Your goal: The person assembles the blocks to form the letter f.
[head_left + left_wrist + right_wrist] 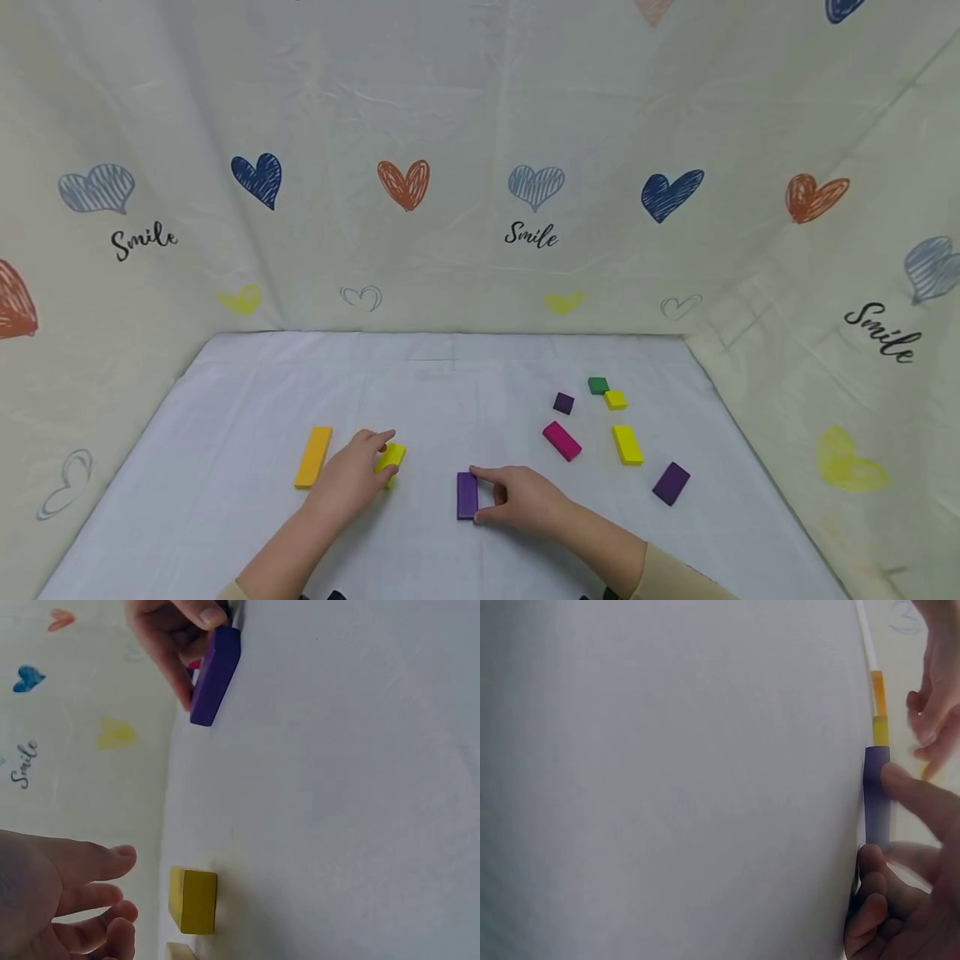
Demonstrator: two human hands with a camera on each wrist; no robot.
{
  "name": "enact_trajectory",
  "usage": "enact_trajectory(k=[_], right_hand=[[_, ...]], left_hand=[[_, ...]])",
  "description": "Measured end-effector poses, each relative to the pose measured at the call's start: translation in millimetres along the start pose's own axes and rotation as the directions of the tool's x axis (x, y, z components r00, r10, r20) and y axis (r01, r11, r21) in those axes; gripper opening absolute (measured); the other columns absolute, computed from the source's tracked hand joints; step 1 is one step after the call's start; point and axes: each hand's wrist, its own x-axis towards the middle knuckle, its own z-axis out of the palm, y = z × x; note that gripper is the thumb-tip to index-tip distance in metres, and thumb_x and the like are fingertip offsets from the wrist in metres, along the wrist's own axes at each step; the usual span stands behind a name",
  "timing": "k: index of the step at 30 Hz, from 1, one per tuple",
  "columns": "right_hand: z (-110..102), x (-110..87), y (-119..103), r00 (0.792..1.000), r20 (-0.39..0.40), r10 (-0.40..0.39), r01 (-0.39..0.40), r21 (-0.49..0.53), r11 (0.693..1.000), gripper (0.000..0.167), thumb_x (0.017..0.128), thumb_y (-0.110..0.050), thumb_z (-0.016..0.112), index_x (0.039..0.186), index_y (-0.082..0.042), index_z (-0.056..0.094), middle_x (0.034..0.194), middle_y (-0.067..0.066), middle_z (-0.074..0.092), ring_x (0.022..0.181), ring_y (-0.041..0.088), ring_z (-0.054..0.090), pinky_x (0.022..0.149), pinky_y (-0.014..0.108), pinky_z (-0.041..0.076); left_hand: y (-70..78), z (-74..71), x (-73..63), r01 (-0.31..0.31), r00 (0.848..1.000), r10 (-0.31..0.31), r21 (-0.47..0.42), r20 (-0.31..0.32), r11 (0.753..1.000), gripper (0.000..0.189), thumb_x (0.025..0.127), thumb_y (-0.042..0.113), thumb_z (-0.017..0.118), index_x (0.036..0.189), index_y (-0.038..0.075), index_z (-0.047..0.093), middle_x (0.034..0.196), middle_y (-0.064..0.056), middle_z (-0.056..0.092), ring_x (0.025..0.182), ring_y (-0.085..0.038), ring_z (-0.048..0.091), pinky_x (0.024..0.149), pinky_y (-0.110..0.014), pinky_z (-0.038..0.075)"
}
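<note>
My right hand pinches a purple rectangular block lengthwise, thumb at its near end and a finger at its far end. The right wrist view shows the same purple block between thumb and fingers. Over a yellow block hovers my left hand, thumb and fingers spread and partly covering it in the head view. In the left wrist view a gap shows between that hand and the yellow block. A long orange block lies just left of the left hand.
On the right of the white-covered table lie a magenta block, a yellow block, a purple block, a small dark purple block, and small green and yellow blocks. A heart-printed cloth walls the back and sides.
</note>
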Motion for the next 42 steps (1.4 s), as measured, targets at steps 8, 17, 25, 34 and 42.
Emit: enact_trajectory(k=[8,17,25,34,42], right_hand=[[-2,2.0,-3,1.0,0.004,0.003,-0.003,0.004,1.0,0.066,0.081,-0.039,0.082,0.141,-0.03,0.057,0.069,-0.004,0.05,0.065,0.01,0.046,0.056,0.024,0.035],[0,2.9,-4,1.0,0.005,0.007,-0.006,-0.016,1.0,0.066,0.08,-0.04,0.082,0.141,-0.031,0.057,0.069,-0.005,0.049,0.065,0.009,0.046,0.057,0.023,0.036],[1,2.8,-2,1.0,-0.001,0.007,-0.007,-0.019,1.0,0.066,0.08,-0.041,0.082,0.141,-0.032,0.057,0.07,-0.005,0.05,0.066,0.009,0.046,0.057,0.023,0.036],[0,0.9,-2,1.0,0.001,0.017,-0.017,-0.004,1.0,0.066,0.08,-0.04,0.082,0.141,-0.031,0.057,0.07,-0.005,0.05,0.066,0.009,0.047,0.057,0.023,0.037],[0,0.8,0,1.0,0.003,0.012,-0.012,-0.005,1.0,0.067,0.08,-0.04,0.082,0.142,-0.032,0.056,0.07,-0.005,0.05,0.066,0.009,0.046,0.057,0.023,0.036]], left_hand=[[-4.5,0.3,3.8,0.0,1.0,0.002,0.136,-0.014,0.991,0.056,0.089,0.025,0.075,0.137,0.004,0.058,0.128,-0.016,0.059,0.107,-0.031,0.063,0.091,-0.046,0.051],[-10.2,8.9,12.5,0.01,0.999,-0.016,0.198,0.029,0.98,0.053,0.09,0.026,0.073,0.135,0.003,0.059,0.128,-0.017,0.061,0.115,-0.033,0.06,0.094,-0.049,0.049],[-8.4,10.2,15.7,0.028,0.998,-0.042,0.225,0.056,0.974,0.05,0.09,0.028,0.073,0.132,0.003,0.062,0.129,-0.017,0.062,0.117,-0.034,0.059,0.093,-0.05,0.049],[-5.3,13.2,20.3,0.044,0.994,-0.065,0.234,0.083,0.971,0.049,0.09,0.03,0.072,0.132,0.006,0.062,0.128,-0.017,0.06,0.107,-0.032,0.063,0.089,-0.048,0.052],[-1.6,12.4,24.7,0.066,0.993,-0.081,0.161,0.087,0.985,0.046,0.087,0.029,0.075,0.128,0.013,0.062,0.108,-0.005,0.066,0.082,-0.018,0.06,0.072,-0.04,0.052]])
